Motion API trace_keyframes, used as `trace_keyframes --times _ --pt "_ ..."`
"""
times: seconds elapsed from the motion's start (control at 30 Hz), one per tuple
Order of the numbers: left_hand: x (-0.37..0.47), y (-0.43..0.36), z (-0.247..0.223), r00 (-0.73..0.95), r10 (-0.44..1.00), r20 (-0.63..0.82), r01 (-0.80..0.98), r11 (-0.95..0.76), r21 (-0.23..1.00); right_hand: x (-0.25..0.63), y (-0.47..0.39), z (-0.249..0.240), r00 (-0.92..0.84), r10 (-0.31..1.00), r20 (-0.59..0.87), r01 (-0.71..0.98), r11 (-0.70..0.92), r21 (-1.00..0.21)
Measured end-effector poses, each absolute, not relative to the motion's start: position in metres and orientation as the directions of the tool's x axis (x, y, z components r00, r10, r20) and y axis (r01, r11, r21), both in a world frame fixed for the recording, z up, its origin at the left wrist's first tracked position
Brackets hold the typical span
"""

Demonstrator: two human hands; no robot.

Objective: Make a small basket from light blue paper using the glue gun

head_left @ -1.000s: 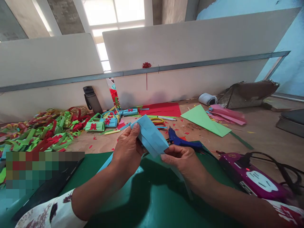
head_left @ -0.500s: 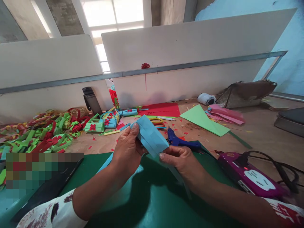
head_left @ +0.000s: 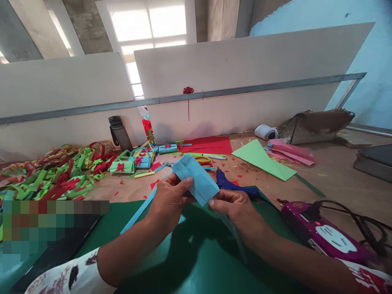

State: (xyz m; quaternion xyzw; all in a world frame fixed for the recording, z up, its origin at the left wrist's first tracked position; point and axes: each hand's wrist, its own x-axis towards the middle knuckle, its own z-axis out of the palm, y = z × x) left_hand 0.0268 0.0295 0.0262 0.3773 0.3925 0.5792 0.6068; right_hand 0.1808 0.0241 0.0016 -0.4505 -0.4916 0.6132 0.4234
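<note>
A folded piece of light blue paper (head_left: pixel 199 179) is held up between both hands above the green mat (head_left: pixel 196 265). My left hand (head_left: pixel 170 198) pinches its left side, thumb flat on the front face. At the lower right corner my right hand (head_left: pixel 234 204) grips it between thumb and fingers. A narrow blue paper strip (head_left: pixel 139 212) lies on the mat beside my left forearm. Below my right hand a pale strip (head_left: pixel 234 234) hangs down; where it joins is hidden. Just behind that hand rests a blue glue gun (head_left: pixel 232 183).
Small paper bags with red bows (head_left: pixel 122 166) stand at back left, near a heap of green and red paper pieces (head_left: pixel 58 175) and a dark bottle (head_left: pixel 120 132). Scissors (head_left: pixel 202 160), green paper (head_left: pixel 266 159) and red paper (head_left: pixel 208 145) lie behind. A purple power strip (head_left: pixel 324 230) sits right.
My left thumb has slid from the paper's top left corner down onto its front face. The paper is turned slightly, and the whole view has tilted up a little.
</note>
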Motion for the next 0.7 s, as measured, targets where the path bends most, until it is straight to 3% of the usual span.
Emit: trace_keyframes --times 0.3,0.57,0.7 --pt "0.0256 0.0325 0.0253 -0.003 0.995 -0.102 -0.415 0.091 0.905 0.1799 0.0251 0.0003 -0.244 0.96 -0.135 -0.078 -0.158 -0.984" --pt "0.02 0.0369 0.0276 0.013 0.997 -0.071 -0.427 0.07 0.902 0.1795 0.0274 -0.0023 -0.296 0.943 -0.152 -0.071 -0.18 -0.981" --pt "0.0194 0.0358 0.0319 -0.032 0.999 -0.023 -0.401 0.009 0.916 0.1784 0.0297 -0.0021 -0.274 0.957 -0.093 -0.002 -0.098 -0.995"
